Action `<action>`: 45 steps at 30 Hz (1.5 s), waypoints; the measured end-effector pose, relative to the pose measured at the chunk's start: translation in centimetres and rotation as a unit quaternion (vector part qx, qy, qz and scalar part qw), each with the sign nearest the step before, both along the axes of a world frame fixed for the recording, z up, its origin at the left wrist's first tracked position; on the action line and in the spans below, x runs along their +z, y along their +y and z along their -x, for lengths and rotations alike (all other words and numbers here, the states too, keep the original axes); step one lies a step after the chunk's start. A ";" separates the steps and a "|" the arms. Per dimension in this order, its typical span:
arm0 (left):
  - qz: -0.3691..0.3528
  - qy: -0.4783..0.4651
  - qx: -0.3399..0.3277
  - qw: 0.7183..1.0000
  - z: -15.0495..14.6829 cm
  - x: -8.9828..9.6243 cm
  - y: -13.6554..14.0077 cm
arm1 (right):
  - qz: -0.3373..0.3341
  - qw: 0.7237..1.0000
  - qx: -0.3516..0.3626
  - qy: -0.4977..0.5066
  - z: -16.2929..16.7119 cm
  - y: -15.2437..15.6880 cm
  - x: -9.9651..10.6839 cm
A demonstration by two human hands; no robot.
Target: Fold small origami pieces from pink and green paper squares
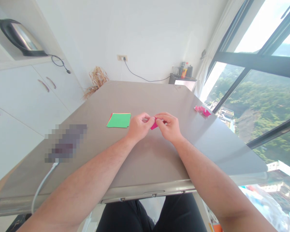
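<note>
Over the middle of the table, my left hand (pixel 139 126) and my right hand (pixel 170 127) meet at a small folded piece of pink paper (pixel 154 125). Both hands pinch it between thumb and fingers, the left from its left side and the right from its right side. Much of the paper is hidden behind the fingers; a pointed pink part shows below the thumbs. Just left of my left hand lies a stack of square coloured paper (pixel 119 120), green on top, with red and yellow edges peeking out.
Several folded pink paper pieces (pixel 203 111) sit near the table's right edge by the window. On the left lies a blurred-out object (pixel 66 143) with a white cable (pixel 42 187) running off the front edge. The grey table (pixel 145 93) reaches toward the wall.
</note>
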State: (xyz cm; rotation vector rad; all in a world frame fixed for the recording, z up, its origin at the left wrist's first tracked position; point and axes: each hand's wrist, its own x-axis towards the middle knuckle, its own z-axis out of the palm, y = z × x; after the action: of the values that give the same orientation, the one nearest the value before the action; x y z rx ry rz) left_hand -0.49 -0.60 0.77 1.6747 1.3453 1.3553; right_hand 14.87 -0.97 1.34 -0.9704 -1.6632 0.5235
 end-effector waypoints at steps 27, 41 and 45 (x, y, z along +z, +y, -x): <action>-0.142 -0.045 -0.004 0.989 -0.3 -1.0 0.4 | 0.031 0.997 -0.057 0.039 -0.3 0.8 -0.3; -0.327 0.116 0.047 0.937 -0.2 -0.4 0.0 | 0.164 0.956 0.075 0.232 0.3 0.3 0.8; -0.350 0.108 0.035 0.930 -0.5 -0.1 -0.3 | 0.163 0.955 0.065 0.239 0.3 0.3 0.9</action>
State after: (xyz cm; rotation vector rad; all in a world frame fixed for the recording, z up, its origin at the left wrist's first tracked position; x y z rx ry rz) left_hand -0.01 -0.91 0.63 2.3073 1.0995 1.8842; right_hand 14.60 -0.72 2.22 -0.8798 -1.2260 1.0586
